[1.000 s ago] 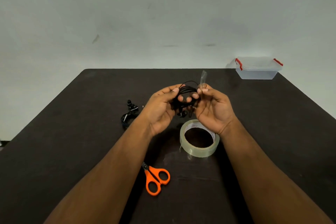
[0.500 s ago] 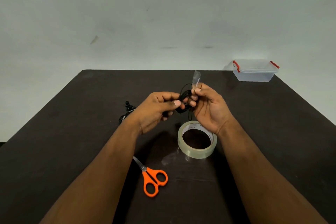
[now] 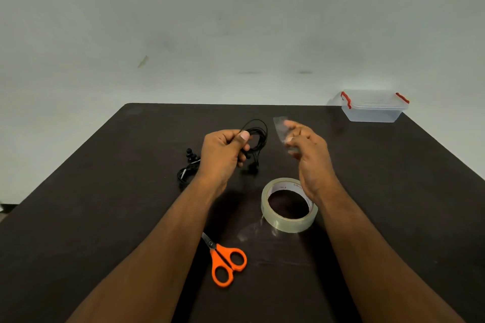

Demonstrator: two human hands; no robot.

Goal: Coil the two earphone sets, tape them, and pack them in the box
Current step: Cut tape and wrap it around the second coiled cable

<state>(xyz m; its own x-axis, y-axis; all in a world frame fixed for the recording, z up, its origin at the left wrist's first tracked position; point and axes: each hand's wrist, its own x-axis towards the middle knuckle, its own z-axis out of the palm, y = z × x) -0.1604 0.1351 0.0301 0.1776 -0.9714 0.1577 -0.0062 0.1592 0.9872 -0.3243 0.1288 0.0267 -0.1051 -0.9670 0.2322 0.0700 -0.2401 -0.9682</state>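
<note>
Here, left grip (image 3: 225, 152) clutching coiled earphones (image 3: 256, 139), right grip (image 3: 305, 147) apparently pinching blurred tape strip (image 3: 280, 127) just beside.

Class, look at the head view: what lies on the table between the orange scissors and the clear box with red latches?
In the head view, the tape roll lies between the scissors and the box; the right forearm crosses above it.
</note>
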